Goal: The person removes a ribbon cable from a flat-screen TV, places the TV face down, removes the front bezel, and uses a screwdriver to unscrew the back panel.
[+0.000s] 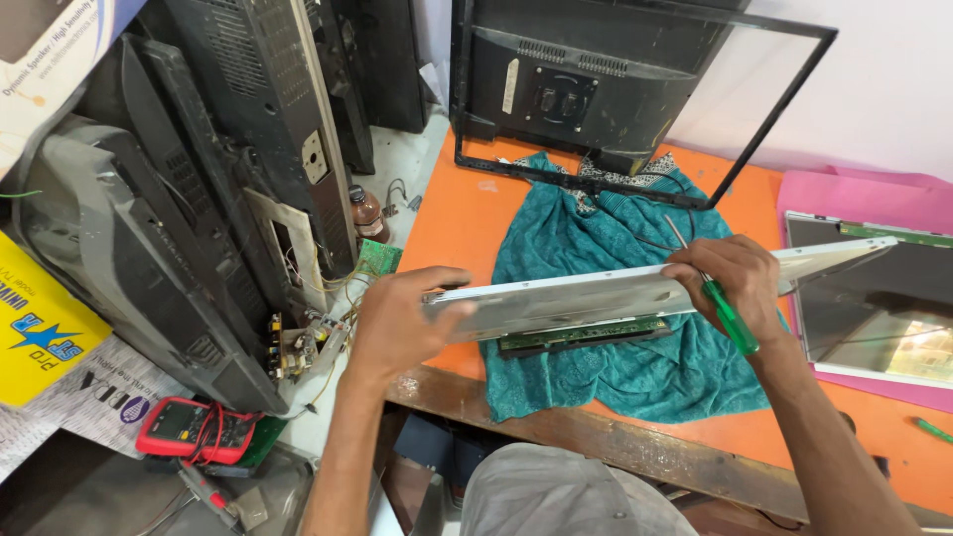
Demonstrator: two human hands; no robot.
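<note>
I hold a flat display panel (596,296) with a metal back, tilted up on its long edge above a teal cloth (606,367). My left hand (402,323) grips the panel's left end. My right hand (730,278) grips its upper edge toward the right and also holds a green-handled screwdriver (730,318), whose handle points down past my wrist. A green circuit strip (586,335) runs along the panel's lower edge. The cloth lies on an orange table (447,218).
A black monitor shell with its loose front frame (635,89) stands at the table's far side. Another panel (874,298) lies on a pink sheet to the right. Old television casings (199,199) are stacked on the left, and a red multimeter (194,429) lies below them.
</note>
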